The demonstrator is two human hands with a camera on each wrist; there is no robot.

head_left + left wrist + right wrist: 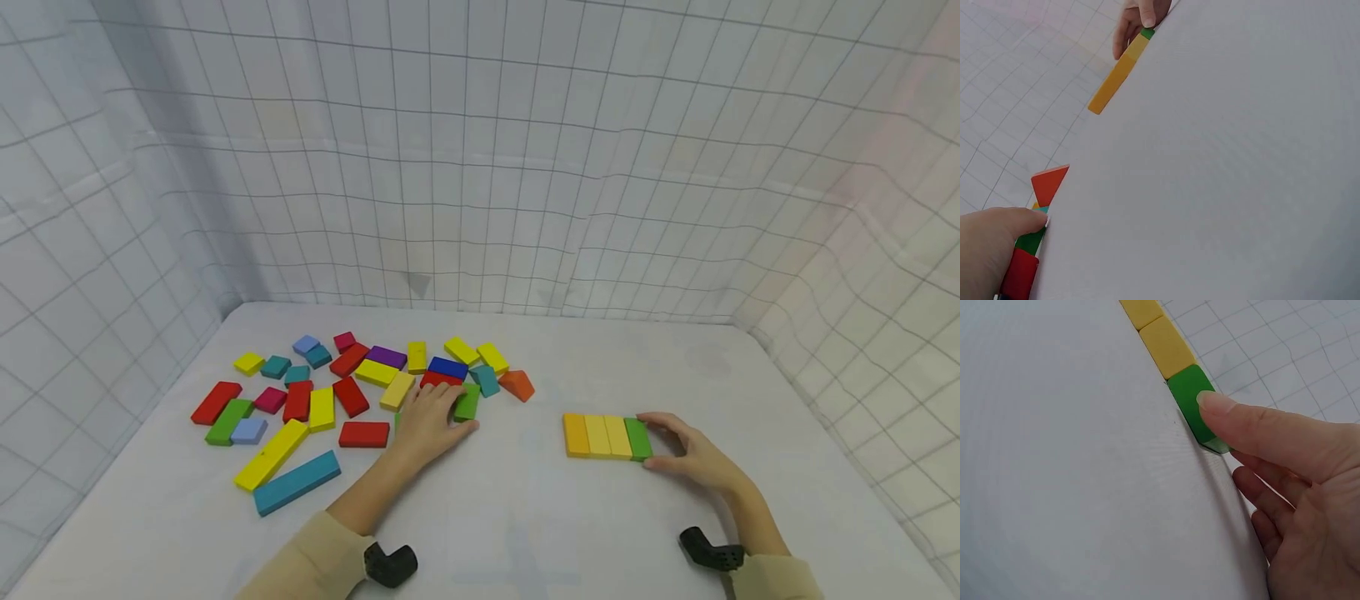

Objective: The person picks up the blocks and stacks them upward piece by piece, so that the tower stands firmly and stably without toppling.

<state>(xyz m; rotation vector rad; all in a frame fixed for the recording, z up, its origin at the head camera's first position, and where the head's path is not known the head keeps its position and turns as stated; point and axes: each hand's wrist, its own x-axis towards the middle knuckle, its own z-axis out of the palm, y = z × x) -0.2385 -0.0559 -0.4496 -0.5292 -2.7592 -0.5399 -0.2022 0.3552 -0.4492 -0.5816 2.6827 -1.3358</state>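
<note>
At the right, a row of flat blocks lies on the white table: an orange block (576, 436), two pale yellow blocks (608, 437) and a green block (638, 439) at its right end. My right hand (693, 458) pinches that green block, thumb on the near side and a finger at the far side; the right wrist view shows the thumb (1235, 415) against it. My left hand (429, 423) is at the right part of a spread of blocks, thumb and forefinger around another green block (468, 403). In the left wrist view its thumb (1019, 220) partly covers this block.
Many coloured blocks lie left of my left hand, among them a long blue block (297, 483) and a long yellow block (272, 455). An orange triangular block (517, 384) lies between the spread and the row. Gridded white cloth (480, 167) hangs behind and beside the table.
</note>
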